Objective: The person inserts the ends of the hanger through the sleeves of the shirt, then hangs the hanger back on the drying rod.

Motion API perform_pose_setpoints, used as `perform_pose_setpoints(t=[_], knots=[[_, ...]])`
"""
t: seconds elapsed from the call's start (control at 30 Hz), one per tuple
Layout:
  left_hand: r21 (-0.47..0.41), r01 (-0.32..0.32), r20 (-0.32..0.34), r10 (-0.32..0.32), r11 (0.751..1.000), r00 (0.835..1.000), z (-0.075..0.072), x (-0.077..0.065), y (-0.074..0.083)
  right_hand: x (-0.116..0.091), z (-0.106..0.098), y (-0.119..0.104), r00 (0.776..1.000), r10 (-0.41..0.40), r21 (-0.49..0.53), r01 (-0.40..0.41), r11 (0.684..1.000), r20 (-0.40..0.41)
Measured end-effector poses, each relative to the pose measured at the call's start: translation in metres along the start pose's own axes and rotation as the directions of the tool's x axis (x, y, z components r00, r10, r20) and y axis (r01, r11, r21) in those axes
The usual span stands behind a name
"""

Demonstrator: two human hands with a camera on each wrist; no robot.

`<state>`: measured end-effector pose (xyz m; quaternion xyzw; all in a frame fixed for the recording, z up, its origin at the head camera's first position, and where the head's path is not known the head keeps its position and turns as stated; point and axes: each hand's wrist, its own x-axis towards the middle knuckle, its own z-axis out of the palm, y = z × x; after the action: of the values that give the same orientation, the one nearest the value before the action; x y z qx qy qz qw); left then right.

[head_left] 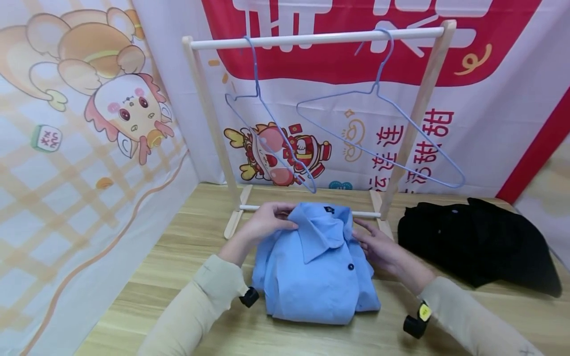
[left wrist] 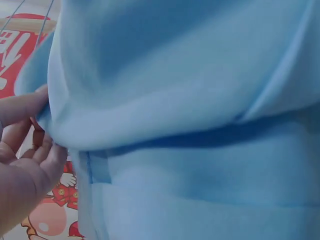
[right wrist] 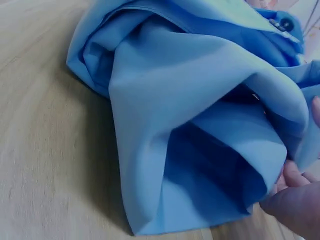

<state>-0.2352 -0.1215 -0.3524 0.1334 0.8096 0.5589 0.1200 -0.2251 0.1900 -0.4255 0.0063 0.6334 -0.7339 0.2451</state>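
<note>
A light blue button-up shirt (head_left: 311, 282), folded into a bundle with its collar at the far end, lies on the wooden table. Dark buttons run down its front, and a dark label shows inside the neck. My left hand (head_left: 271, 220) pinches the cloth at the left shoulder beside the collar; in the left wrist view its thumb and fingers (left wrist: 47, 155) close on the fabric edge. At the right shoulder, my right hand (head_left: 376, 247) holds the side of the shirt, its fingertips partly behind the cloth. Open folds of blue fabric (right wrist: 200, 110) fill the right wrist view.
Behind the shirt stands a wooden rack with a white top rail (head_left: 320, 38). Two blue wire hangers hang from it, a left one (head_left: 285, 141) and a right one (head_left: 338, 133). A black cloth item (head_left: 472, 242) lies on the table (head_left: 147, 306) at right. Printed curtains surround the table.
</note>
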Motion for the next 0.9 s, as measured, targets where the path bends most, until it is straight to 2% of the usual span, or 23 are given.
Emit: perform_pose_setpoints(t=[0.1,0.27,0.43,0.53,0.6,0.7,0.83,0.9], knots=[[-0.023,-0.018,0.023,0.019,1.000,1.000,-0.002,-0.004,0.001,-0.004,0.003,-0.004,1.000,-0.015,0.091,0.016,0.996,-0.013],[-0.035,-0.038,0.060,0.040,0.999,0.997,-0.003,-0.008,0.000,-0.011,0.002,-0.014,0.999,-0.040,0.081,0.041,0.996,-0.021],[0.034,-0.038,0.103,0.034,0.999,0.994,0.000,-0.017,0.001,-0.020,-0.001,-0.022,0.994,-0.106,-0.100,0.103,0.990,-0.024],[0.047,-0.040,0.133,0.034,0.998,0.991,0.000,-0.021,0.000,-0.026,-0.003,-0.026,0.984,-0.177,-0.223,0.166,0.960,-0.027],[0.055,-0.036,0.156,0.027,0.998,0.987,-0.001,-0.023,-0.002,-0.030,-0.004,-0.028,0.975,-0.219,-0.269,0.205,0.941,-0.022],[0.073,-0.019,0.226,0.002,0.997,0.974,-0.004,-0.027,-0.006,-0.036,-0.005,-0.031,0.959,-0.282,-0.325,0.269,0.907,0.008],[0.050,0.019,0.336,-0.035,0.999,0.941,-0.009,-0.032,-0.012,-0.043,-0.006,-0.035,0.936,-0.343,-0.362,0.348,0.865,0.079],[0.029,0.029,0.369,-0.038,0.999,0.929,-0.011,-0.035,-0.014,-0.046,-0.007,-0.036,0.928,-0.356,-0.367,0.371,0.853,0.112]])
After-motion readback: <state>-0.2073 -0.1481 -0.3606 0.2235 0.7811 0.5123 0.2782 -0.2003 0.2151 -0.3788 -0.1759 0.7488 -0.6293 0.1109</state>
